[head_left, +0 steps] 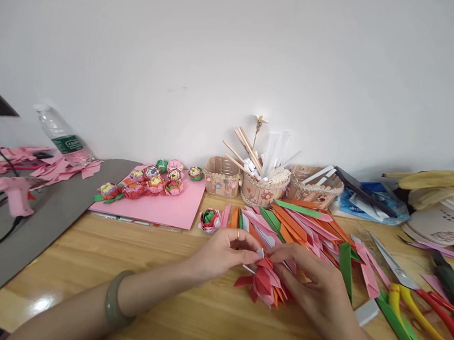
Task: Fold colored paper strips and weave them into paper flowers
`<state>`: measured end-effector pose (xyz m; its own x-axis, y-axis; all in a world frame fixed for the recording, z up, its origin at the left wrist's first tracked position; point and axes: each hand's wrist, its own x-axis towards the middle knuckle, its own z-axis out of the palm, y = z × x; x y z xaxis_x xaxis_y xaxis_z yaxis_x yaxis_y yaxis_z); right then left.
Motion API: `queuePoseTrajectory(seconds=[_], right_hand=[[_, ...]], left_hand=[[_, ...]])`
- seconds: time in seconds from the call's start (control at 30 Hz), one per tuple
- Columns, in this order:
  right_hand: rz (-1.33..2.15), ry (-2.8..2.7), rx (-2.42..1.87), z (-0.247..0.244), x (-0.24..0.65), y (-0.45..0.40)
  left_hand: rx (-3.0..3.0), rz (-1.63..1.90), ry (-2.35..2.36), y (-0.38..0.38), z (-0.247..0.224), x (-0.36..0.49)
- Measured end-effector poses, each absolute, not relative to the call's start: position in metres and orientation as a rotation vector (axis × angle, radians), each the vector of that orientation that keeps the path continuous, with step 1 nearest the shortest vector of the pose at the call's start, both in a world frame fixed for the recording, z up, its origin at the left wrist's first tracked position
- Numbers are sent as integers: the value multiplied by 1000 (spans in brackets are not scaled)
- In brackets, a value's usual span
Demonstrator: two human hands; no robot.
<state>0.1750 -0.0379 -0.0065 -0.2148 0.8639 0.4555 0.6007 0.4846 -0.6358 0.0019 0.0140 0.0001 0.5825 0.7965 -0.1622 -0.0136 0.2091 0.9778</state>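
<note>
A red, pink and orange folded-paper flower (264,283) is held just above the wooden table. My right hand (312,281) grips its upper right side, thumb and fingers closed on the folded petals. My left hand (224,256), with a ring and a green bangle, pinches a small white piece (260,253) at the flower's top left; whether it is paper or thread I cannot tell. A thin white end sticks out below the left fingertips. Behind the hands lies a pile of folded paper strips (285,227) in orange, pink and green. A finished paper rosette (209,220) sits left of the pile.
Several paper flowers rest on a pink sheet (176,213). Craft baskets (222,177) with sticks stand by the wall. Scissors (394,264) with red handles and a yellow-handled tool (423,316) lie right. A pink glue gun (16,195) and a bottle (62,133) are left.
</note>
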Motion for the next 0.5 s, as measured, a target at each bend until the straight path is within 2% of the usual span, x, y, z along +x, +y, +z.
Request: queuePoseTrajectory(seconds=[0.13, 0.33, 0.5], right_hand=[[362, -1820, -1238, 4, 176, -40], [1023, -1727, -1396, 18, 169, -41], [1305, -1537, -1384, 14, 170, -35]], left_hand=[[1471, 842, 713, 11, 2, 1], [1948, 1082, 627, 8, 0, -2], [2000, 1099, 666, 5, -4, -3]])
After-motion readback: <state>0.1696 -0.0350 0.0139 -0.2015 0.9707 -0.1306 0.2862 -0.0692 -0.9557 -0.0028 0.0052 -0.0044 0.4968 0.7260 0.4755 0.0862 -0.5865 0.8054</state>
